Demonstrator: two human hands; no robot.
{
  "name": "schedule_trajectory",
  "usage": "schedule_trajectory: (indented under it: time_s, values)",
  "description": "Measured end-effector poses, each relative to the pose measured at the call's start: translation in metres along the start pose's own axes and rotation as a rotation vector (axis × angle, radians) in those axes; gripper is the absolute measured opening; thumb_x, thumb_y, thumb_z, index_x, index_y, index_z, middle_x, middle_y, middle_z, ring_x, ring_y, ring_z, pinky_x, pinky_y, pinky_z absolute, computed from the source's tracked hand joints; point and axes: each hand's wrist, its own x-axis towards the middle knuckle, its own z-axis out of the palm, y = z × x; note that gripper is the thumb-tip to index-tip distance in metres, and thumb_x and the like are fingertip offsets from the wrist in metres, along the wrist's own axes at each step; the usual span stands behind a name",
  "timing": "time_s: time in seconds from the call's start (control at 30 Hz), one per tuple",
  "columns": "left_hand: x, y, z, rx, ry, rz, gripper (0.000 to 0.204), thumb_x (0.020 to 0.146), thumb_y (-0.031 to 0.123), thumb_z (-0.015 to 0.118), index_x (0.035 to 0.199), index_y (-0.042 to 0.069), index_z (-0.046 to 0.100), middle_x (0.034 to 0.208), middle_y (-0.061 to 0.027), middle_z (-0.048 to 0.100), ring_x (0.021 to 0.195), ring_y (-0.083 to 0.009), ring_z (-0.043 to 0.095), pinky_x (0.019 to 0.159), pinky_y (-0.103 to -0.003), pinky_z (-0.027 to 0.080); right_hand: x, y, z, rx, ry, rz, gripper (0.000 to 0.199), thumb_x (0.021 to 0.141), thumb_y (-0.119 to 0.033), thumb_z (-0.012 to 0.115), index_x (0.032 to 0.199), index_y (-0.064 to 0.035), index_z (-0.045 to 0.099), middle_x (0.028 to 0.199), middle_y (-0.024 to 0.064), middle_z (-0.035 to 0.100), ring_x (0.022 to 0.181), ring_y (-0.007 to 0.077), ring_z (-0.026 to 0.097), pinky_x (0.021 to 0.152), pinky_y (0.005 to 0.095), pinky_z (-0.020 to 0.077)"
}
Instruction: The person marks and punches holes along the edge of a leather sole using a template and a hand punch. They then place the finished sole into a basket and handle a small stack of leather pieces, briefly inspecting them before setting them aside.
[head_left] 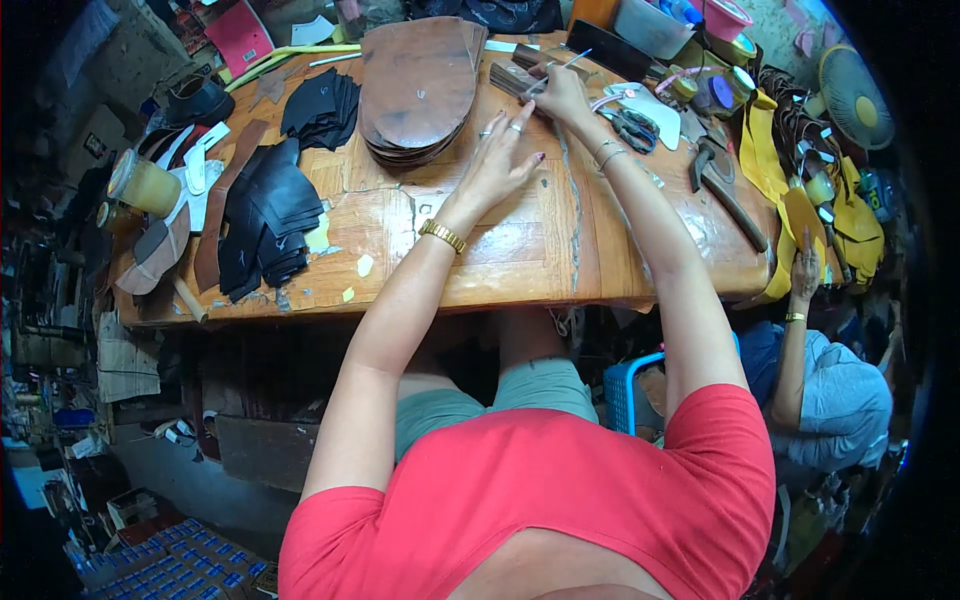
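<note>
Single head-worn fisheye view, mounted above the wearer's red-shirted torso [540, 500], looked steeply down and forward over the worn wooden worktable [500, 260]. It sat close: both forearms entered from the lower edge and reached the table's far side, and straight edges bowed toward the dark rim. No second view was recorded, so no overlap.

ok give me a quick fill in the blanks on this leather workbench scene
1. The left hand rests flat on the wooden ____, beside the stack of brown leather pieces.
2. The right hand holds a thin ____ tool over a small brown strip.
3. The watch sits on the ____ wrist.
4. The black leather pieces lie to the person's ____ on the table.

Missing words: table; pointed; left; left
</note>
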Motion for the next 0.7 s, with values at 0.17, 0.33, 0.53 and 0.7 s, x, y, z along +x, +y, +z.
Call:
schedule_trajectory:
  time_s: [0.17,0.33,0.53,0.7]
  values:
    - [0.0,0.006,-0.003,0.003,0.006,-0.009,0.078,0.084,0.031,0.067,0.148,0.015,0.027,0.138,-0.0264,0.043,0.13,-0.0457,0.036,0.109,-0.048,0.029,-0.005,0.011,0.008,0.049,0.012,0.015,0.046,0.061,-0.026,0.078,0.1,-0.0032,0.071,0.09,0.0228,0.068,0.086,0.0365,0.067,0.078,0.0406,0.0524]
    - [-0.001,0.004,-0.007,0.001,0.038,-0.007,0.079,0.082,0.029,0.068,0.148,0.015,0.028,0.138,-0.0267,0.043,0.131,-0.0433,0.036,0.109,-0.046,0.03,-0.018,-0.004,-0.009,0.242,-0.19,0.11,0.05,0.052,-0.026,0.083,0.095,-0.0015,0.073,0.084,0.0191,0.071,0.077,0.0277,0.069,0.074,0.0353,0.0526]
    - [0.006,0.013,-0.014,0.051,0.157,0.085,0.083,0.076,0.021,0.074,0.146,0.011,0.031,0.137,-0.0241,0.041,0.128,-0.0416,0.039,0.107,-0.043,0.034,-0.045,-0.008,-0.032,0.325,-0.328,0.047,0.044,0.051,-0.02,0.082,0.088,0.0021,0.072,0.074,0.0139,0.069,0.066,0.0195,0.064,0.066,0.0334,0.0516]
    - [0.005,0.014,-0.016,0.118,0.201,0.177,0.074,0.078,0.025,0.073,0.142,0.009,0.039,0.126,-0.0224,0.049,0.118,-0.0387,0.046,0.102,-0.043,0.037,-0.071,-0.018,-0.041,0.456,-0.273,-0.013,0.038,0.054,-0.013,0.079,0.085,0.0055,0.068,0.066,0.0075,0.066,0.06,0.0144,0.058,0.06,0.0315,0.0489]
